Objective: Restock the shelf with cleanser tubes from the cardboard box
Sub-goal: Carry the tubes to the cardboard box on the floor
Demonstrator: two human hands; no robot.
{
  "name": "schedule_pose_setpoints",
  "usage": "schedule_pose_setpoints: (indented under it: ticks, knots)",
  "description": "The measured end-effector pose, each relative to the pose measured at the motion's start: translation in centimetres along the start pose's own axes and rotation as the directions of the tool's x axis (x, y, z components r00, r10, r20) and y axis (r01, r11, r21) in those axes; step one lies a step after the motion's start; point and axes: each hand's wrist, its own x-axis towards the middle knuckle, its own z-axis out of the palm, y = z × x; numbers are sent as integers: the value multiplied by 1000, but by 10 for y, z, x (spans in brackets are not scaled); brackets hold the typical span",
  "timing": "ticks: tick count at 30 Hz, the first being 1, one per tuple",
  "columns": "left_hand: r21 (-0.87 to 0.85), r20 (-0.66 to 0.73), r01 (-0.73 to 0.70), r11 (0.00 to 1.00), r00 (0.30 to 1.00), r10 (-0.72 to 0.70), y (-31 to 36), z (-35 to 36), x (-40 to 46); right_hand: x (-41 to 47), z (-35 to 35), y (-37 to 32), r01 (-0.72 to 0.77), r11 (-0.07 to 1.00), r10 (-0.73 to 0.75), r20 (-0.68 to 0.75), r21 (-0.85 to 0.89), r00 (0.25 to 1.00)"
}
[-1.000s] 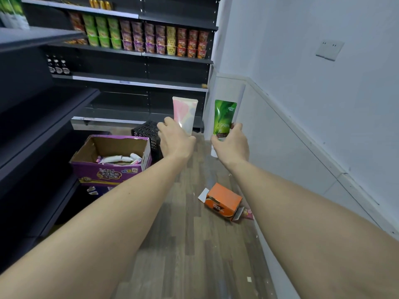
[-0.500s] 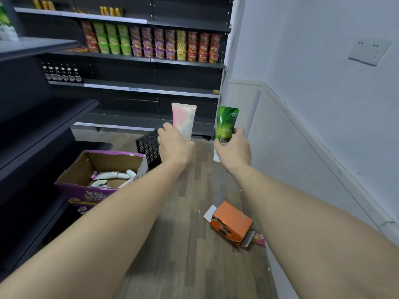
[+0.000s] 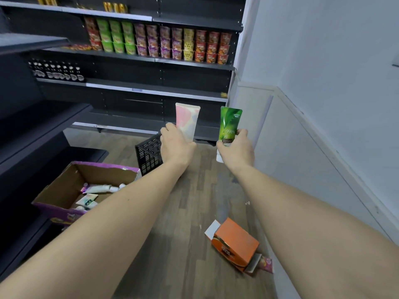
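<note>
Both forearms are reaching out over the wooden floor [image 3: 190, 212], each hand gripping one tube. The left hand [image 3: 176, 145] is curling its fingers [image 3: 170, 128] round the lower part of a pink cleanser tube [image 3: 187, 119], and the right hand [image 3: 235, 147] is wrapping its fingers [image 3: 240, 133] round the lower half of a green cleanser tube [image 3: 229, 126]. Both tubes are standing roughly upright in the air, long axis vertical, flat crimped ends pointing up; the green tube's white cap is pointing down below the hand. The two tubes are sitting side by side, apart from each other. An orange carton [image 3: 235, 244] is lying tipped on the floor under the right forearm. To the left, the open cardboard box [image 3: 62, 190] with purple printed sides is sitting on the floor beside the dark side shelf [image 3: 43, 126], with more tubes lying flat inside it. A black plastic crate [image 3: 149, 156] is standing just behind the left hand. Farther back, the shelving is carrying rows of cup noodles [image 3: 159, 43] and dark bottles [image 3: 57, 71].
</note>
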Motion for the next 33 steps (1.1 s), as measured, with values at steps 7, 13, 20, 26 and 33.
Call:
schedule_pose_setpoints:
  ticks: [7, 13, 20, 26, 33]
  knots:
    - [-29, 31, 5, 1000, 1000, -4, 3, 35, 87, 73, 39, -12, 9, 998, -8, 3, -66, 1000]
    - [-20, 24, 21, 1000, 1000, -20, 3, 56, 147, 126, 62, -14, -5, 998, 6, 13, -69, 1000]
    - [-18, 12, 46, 999, 999, -46, 2, 92, 203, 193, 98, -17, 22, 999, -19, 51, -44, 998]
    - [-39, -46, 119, 992, 992, -121, 5, 127, 263, 275, 147, -18, 75, 997, -73, 100, -19, 992]
    - [-57, -165, 254, 965, 951, -260, -8, 148, 328, 355, 208, -36, 163, 987, -161, 208, 6, 965]
